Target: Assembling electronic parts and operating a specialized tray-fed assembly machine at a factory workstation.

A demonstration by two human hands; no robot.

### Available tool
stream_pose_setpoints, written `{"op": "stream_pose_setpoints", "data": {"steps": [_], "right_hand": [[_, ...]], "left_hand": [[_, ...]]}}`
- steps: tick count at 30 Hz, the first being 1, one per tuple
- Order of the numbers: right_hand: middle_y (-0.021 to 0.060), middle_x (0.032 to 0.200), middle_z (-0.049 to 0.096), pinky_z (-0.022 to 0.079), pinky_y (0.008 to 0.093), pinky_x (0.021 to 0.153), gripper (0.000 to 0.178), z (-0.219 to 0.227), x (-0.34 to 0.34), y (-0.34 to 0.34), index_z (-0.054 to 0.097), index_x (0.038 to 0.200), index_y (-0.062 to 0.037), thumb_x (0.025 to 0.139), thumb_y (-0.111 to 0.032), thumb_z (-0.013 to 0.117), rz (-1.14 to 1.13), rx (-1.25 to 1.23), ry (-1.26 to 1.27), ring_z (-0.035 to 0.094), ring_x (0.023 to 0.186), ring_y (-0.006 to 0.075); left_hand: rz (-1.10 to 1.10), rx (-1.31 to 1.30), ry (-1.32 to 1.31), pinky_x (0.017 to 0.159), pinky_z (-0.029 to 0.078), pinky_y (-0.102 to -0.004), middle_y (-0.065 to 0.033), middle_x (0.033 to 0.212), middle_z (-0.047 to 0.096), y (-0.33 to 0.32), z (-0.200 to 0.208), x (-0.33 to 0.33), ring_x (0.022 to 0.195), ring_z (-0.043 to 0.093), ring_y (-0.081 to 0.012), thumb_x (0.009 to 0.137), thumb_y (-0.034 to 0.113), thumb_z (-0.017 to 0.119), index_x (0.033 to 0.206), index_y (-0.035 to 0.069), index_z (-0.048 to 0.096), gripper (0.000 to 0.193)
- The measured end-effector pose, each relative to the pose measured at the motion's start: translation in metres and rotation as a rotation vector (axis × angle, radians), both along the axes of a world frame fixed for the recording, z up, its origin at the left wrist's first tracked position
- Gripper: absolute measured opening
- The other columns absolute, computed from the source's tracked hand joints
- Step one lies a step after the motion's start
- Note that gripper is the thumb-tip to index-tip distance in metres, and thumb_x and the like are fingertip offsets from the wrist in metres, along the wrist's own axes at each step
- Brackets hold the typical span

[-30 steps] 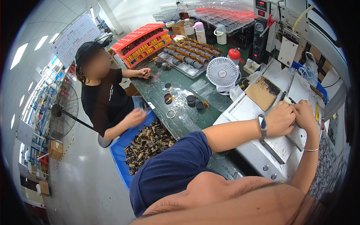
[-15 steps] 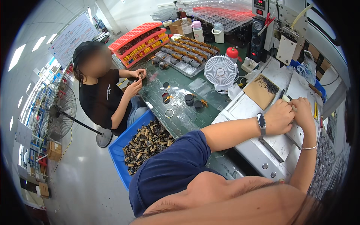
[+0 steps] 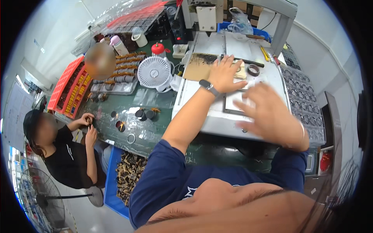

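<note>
My left hand (image 3: 227,75), with a smartwatch on the wrist, lies with its fingers stretched out on or just above a pale block (image 3: 241,73) on the white machine table (image 3: 186,95). Part of the block is hidden by the fingers. Just right of it sits a dark ring (image 3: 253,70), touched by neither hand. My right hand (image 3: 268,112), blurred by motion, is over the table's near part with its fingers apart and nothing seen in them. Beneath it is a flat raised plate (image 3: 232,104), partly covered. A black rod (image 3: 248,62) lies beyond the block.
Left of my left hand lies a brown board (image 3: 196,72) with dark bits. A white fan (image 3: 154,73) stands on the green bench (image 3: 163,130). Clear trays (image 3: 305,93) are stacked at right. A co-worker (image 3: 72,155) sits at left, beside a blue bin (image 3: 110,186) of small parts.
My view has swung right. My hands, earlier close together over the table's far part, have come apart and opened; the right one has moved nearer to me. The dark ring now shows.
</note>
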State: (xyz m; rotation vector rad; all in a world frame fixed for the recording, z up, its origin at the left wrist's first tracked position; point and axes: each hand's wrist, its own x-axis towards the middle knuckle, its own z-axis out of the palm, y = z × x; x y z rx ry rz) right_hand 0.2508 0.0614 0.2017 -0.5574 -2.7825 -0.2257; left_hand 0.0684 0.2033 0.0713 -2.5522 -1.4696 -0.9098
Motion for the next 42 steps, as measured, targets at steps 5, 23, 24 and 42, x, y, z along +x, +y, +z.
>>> {"op": "stream_pose_setpoints", "data": {"steps": [5,23,24,42], "right_hand": [[0.0226,0.137,0.049,0.033,0.0501,0.11,0.076,-0.073,0.019,-0.061,0.053,0.132,0.0043,0.075,-0.042,0.075,-0.29,-0.078,-0.429,0.046,0.128,0.0369],[0.0204,0.156,0.027,0.008,0.0638,0.115,0.098,-0.233,0.018,-0.073,0.029,0.144,-0.0063,0.064,-0.024,0.084,-0.674,0.095,0.343,0.021,0.146,0.0421],[0.0201,0.156,0.027,0.008,0.0637,0.115,0.099,-0.236,0.017,-0.072,0.029,0.144,-0.0065,0.064,-0.024,0.084,-0.681,0.125,0.36,0.021,0.146,0.0423],[0.0186,0.156,0.026,0.006,0.0618,0.115,0.093,-0.249,0.012,-0.069,0.03,0.143,-0.0076,0.067,-0.026,0.082,-0.701,0.175,0.404,0.018,0.145,0.043]], "left_hand": [[-0.006,-0.133,0.067,0.114,0.02,-0.0598,-0.0187,0.151,0.04,-0.004,0.002,-0.002,0.145,0.029,-0.0353,0.081,0.077,0.049,0.141,0.018,0.053,0.084],[0.606,-0.437,-0.063,0.108,0.033,-0.0588,-0.0238,0.148,0.04,0.025,-0.004,-0.064,0.137,0.038,-0.0412,0.07,0.072,0.061,0.144,0.007,0.043,0.1],[0.561,-0.448,-0.028,0.108,0.033,-0.06,-0.024,0.15,0.037,0.023,-0.005,-0.062,0.139,0.036,-0.0414,0.069,0.073,0.061,0.144,0.007,0.043,0.101],[0.531,-0.256,-0.629,0.1,0.044,-0.0469,-0.0209,0.129,0.058,0.04,-0.012,-0.079,0.121,0.054,-0.0364,0.064,0.056,0.073,0.126,0.006,0.06,0.082]]}}
